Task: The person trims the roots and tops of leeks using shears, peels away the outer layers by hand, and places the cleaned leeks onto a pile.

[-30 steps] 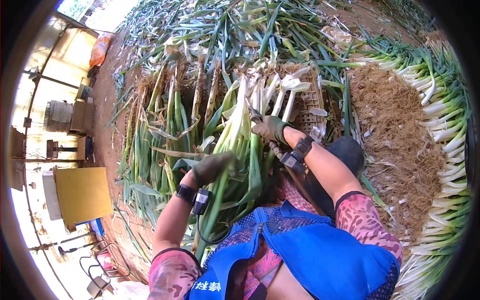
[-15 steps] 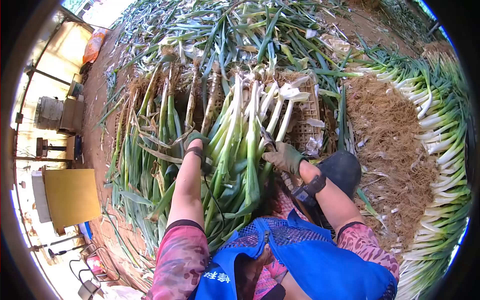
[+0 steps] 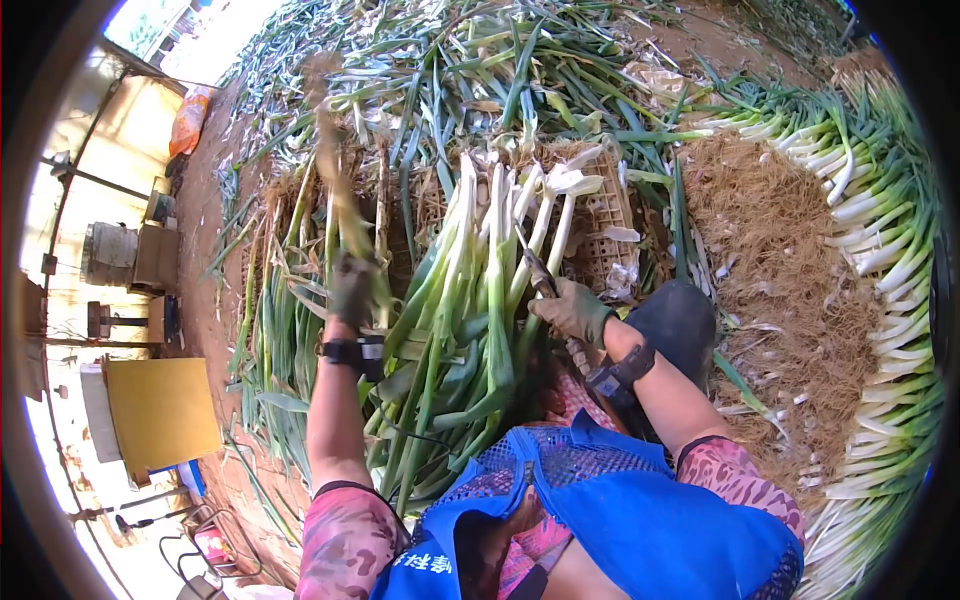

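Well out to the left of your left grip stand a pale bucket (image 3: 112,254) and brown boxes (image 3: 156,258); you cannot see what they contain. Nearer you on that side is a yellow board (image 3: 163,415), and farther out lies an orange-and-white bag (image 3: 188,122), its markings too small to read. Your gloved left hand (image 3: 352,288) is closed around a leek (image 3: 333,170), motion-blurred, its roots pointing away from you; untrimmed leeks (image 3: 285,325) lie beside and below that grip. Below it, on your blue vest (image 3: 620,500), are white Chinese characters (image 3: 428,563), tilted and partly lost in a fold, so they can't be read for certain. Between your hands, a bunch of paler, stripped leeks (image 3: 495,240) fans out, white ends away from you. Your gloved right hand (image 3: 575,312) is wrapped around a dark tool (image 3: 540,275) with a narrow tip, which points in among those white stalks. Just beyond that grip is a tan lattice crate (image 3: 605,205), with scraps and white leek ends over it. Right of the same grip spreads a heap of brown roots (image 3: 780,300), and past that a long curved row of clean leeks (image 3: 890,340).
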`<state>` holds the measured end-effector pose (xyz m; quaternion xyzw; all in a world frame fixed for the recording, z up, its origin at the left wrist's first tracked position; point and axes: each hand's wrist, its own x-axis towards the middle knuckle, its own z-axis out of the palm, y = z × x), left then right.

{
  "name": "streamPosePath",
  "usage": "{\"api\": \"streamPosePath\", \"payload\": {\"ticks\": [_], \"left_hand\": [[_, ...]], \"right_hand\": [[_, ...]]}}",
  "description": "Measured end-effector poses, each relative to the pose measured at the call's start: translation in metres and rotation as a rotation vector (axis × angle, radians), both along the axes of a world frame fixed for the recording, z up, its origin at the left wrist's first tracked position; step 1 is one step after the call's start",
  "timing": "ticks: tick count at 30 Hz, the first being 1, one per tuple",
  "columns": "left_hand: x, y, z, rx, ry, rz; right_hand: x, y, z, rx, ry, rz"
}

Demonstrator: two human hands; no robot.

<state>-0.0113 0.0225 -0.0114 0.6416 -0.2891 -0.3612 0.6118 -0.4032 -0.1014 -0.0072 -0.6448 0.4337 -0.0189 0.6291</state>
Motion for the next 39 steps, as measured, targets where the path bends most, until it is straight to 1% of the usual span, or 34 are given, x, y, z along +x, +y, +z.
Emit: {"api": "streamPosePath", "payload": {"ticks": [1, 2, 3, 4, 5, 6, 7, 8, 9, 10, 12, 13, 14, 15, 16, 17, 20, 21, 22, 24, 25, 26, 27, 28, 30, 32, 34, 36, 37, 39], "left_hand": [[-0.001, 0.0, 0.049, -0.132, 0.016, 0.096], [0.023, 0.005, 0.081, -0.144, -0.156, 0.123], [0.04, 0.006, 0.124, -0.302, -0.374, 0.17], [0.056, 0.014, 0.173, -0.334, -0.556, 0.234], [0.072, 0.021, 0.222, -0.353, -0.745, 0.322], [0.088, 0.029, 0.272, -0.362, -0.924, 0.429], [0.062, 0.036, 0.335, -0.26, -0.875, 0.486], [0.058, 0.033, 0.377, -0.284, -0.993, 0.538], [0.039, 0.03, 0.418, -0.129, -1.135, 0.545], [0.038, 0.025, 0.436, -0.251, -1.237, 0.344], [0.003, 0.005, 0.45, -0.003, -1.343, 0.216], [-0.016, -0.014, 0.435, 0.066, -1.224, 0.2], [-0.028, -0.027, 0.41, 0.011, -1.112, 0.076], [-0.061, -0.045, 0.381, 0.259, -1.145, 0.028], [-0.077, -0.065, 0.348, 0.411, -1.164, -0.07], [-0.088, -0.084, 0.301, 0.558, -1.159, -0.182], [-0.107, -0.122, 0.155, 0.96, -1.025, -0.465], [-0.112, -0.118, 0.113, 1.023, -0.909, -0.529], [-0.114, -0.107, 0.076, 1.044, -0.756, -0.578], [-0.111, -0.081, 0.021, 0.95, -0.359, -0.701], [-0.119, -0.067, 0.034, 0.943, -0.351, -0.742], [-0.127, -0.056, 0.056, 0.939, -0.347, -0.783], [-0.127, -0.046, 0.063, 0.892, -0.362, -0.801], [-0.126, -0.042, 0.075, 0.964, -0.429, -0.832], [-0.114, -0.035, 0.068, 0.962, -0.367, -0.851], [-0.118, -0.024, 0.062, 0.811, -0.412, -0.794], [-0.103, -0.025, 0.022, 0.349, -1.405, -1.019], [-0.15, -0.029, 0.087, 0.635, -0.394, -0.667], [-0.124, -0.029, 0.03, 0.523, -0.173, -0.628], [-0.131, -0.036, 0.042, 0.571, -0.028, -0.512]], "right_hand": [[0.001, 0.001, -0.011, -0.009, -0.066, -0.05], [0.001, 0.0, -0.009, -0.013, -0.066, -0.054], [0.0, -0.001, -0.006, -0.017, -0.067, -0.056], [-0.002, -0.001, -0.003, -0.019, -0.065, -0.057], [-0.005, -0.002, 0.0, -0.091, -0.068, -0.047], [-0.007, -0.002, -0.002, -0.037, -0.171, -0.05], [-0.009, 0.0, -0.006, 0.02, -0.272, -0.053], [-0.009, 0.002, -0.008, 0.077, -0.373, -0.053], [-0.011, 0.001, 0.008, 0.346, -0.43, -0.067], [-0.006, 0.005, 0.014, 0.429, -0.441, -0.108], [0.007, 0.012, 0.023, 0.591, -0.462, -0.191], [0.01, 0.01, 0.019, 0.712, -0.566, -0.132], [0.014, 0.012, 0.021, 0.659, -0.53, -0.146], [0.02, 0.015, 0.024, 0.605, -0.493, -0.161], [0.023, 0.017, 0.026, 0.551, -0.457, -0.177], [0.028, 0.016, 0.012, 0.559, -0.422, -0.165], [0.025, 0.014, -0.012, 0.224, -0.528, -0.063], [0.024, 0.019, 0.004, 0.426, -0.412, -0.244], [0.02, 0.02, 0.001, 0.423, -0.389, -0.25], [0.009, 0.023, -0.006, 0.422, -0.342, -0.261], [0.003, 0.028, -0.007, 0.362, -0.322, -0.181], [-0.003, 0.038, 0.004, 0.322, -0.285, -0.102], [-0.013, 0.051, 0.026, 0.284, -0.248, -0.022], [-0.021, 0.062, 0.042, 0.244, -0.208, 0.058], [-0.029, 0.077, 0.051, 0.193, -0.11, 0.137], [-0.034, 0.085, 0.064, 0.111, -0.024, 0.199], [-0.036, 0.091, 0.077, 0.012, 0.052, 0.249], [-0.035, 0.091, 0.07, -0.019, 0.032, 0.192], [-0.033, 0.088, 0.073, -0.041, 0.03, 0.164], [-0.03, 0.087, 0.075, -0.074, -0.006, 0.129]]}}
